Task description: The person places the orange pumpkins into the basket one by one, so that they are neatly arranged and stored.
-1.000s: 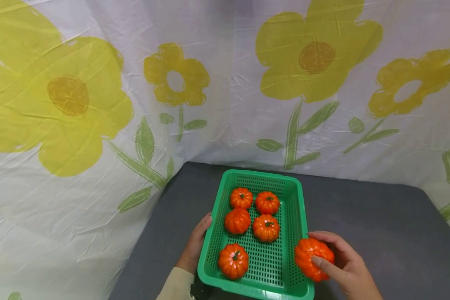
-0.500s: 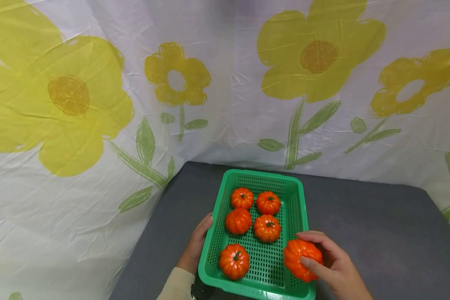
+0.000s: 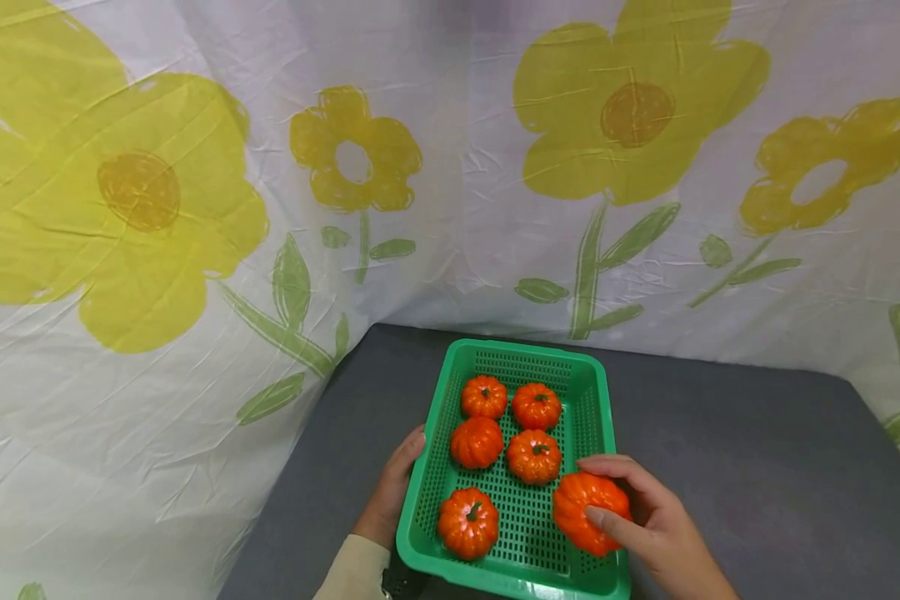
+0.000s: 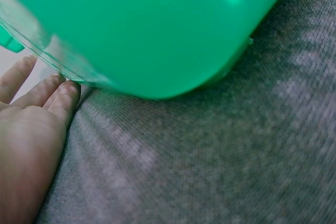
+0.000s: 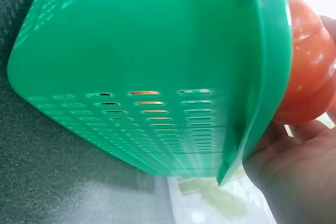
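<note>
A green plastic basket [image 3: 600,392] stands on the dark table, with several small orange pumpkins in it, among them one at the near left [image 3: 468,523]. My right hand [image 3: 656,517] grips another orange pumpkin [image 3: 591,513] over the basket's near right part, thumb on its near side. The right wrist view shows this pumpkin [image 5: 310,61] just beyond the basket rim [image 5: 278,51]. Against the basket's left outer side lies my left hand [image 3: 393,487]. In the left wrist view the fingers [image 4: 65,95] of that hand reach to the basket wall [image 4: 147,35], fairly straight.
The dark grey tabletop [image 3: 742,458] extends on both sides of the basket. A white cloth [image 3: 450,208] printed with yellow flowers hangs behind and to the left of the table. A dark watch [image 3: 395,579] sits at the left wrist, below a light sleeve [image 3: 354,569].
My right hand has carried its pumpkin leftward, from the basket's right rim to over its inside. The left hand and the other pumpkins have stayed in place.
</note>
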### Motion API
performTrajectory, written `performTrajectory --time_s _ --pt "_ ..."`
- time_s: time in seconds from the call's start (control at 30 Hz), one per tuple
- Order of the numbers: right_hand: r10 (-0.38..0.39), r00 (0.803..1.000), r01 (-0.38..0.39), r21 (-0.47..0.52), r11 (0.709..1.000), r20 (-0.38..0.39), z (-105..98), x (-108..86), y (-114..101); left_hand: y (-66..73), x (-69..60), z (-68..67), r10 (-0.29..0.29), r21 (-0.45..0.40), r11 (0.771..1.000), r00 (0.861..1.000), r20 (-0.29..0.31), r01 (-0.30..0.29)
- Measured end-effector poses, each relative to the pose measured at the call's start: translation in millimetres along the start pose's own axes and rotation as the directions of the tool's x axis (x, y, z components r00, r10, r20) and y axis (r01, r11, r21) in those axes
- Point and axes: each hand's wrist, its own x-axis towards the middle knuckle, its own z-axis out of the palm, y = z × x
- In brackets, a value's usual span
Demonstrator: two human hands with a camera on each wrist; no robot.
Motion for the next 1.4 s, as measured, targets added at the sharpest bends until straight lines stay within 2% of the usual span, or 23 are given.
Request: performTrajectory --time_s 0.2,0.27,0.5,0.8,1.07,1.4 --pt "-0.041 0.999 0.041 -0.038 0.998 0.000 1 5.4 1 -1.1 0.5 -0.1 -0.014 -0.016 1.000 1.000 -0.002 0.014" --pt "-0.032 0.999 0.032 -0.042 0.999 -0.001 2 7.4 2 -0.8 0.7 0.1 -0.015 -0.016 1.000 1.000 -0.004 0.015" --pt "-0.009 1.000 0.009 -0.004 1.000 0.028 5 13.9 2 -1.2 1.2 -0.5 -0.007 0.005 1.000 1.000 -0.006 0.007" --pt "-0.035 0.998 0.035 0.000 0.999 0.056 9 22.5 7 -0.5 0.6 0.2 -0.012 0.003 1.000 1.000 -0.016 0.012" --pt "-0.071 0.996 0.071 -0.006 0.997 0.062 9 27.3 10 1.1 0.7 1.2 -0.002 0.003 1.000 1.000 -0.001 0.002" --pt "-0.040 0.996 0.041 -0.016 0.999 0.079 13 34.2 10 1.9 -0.5 2.5 -0.001 -0.014 1.000 1.000 0.004 0.001"
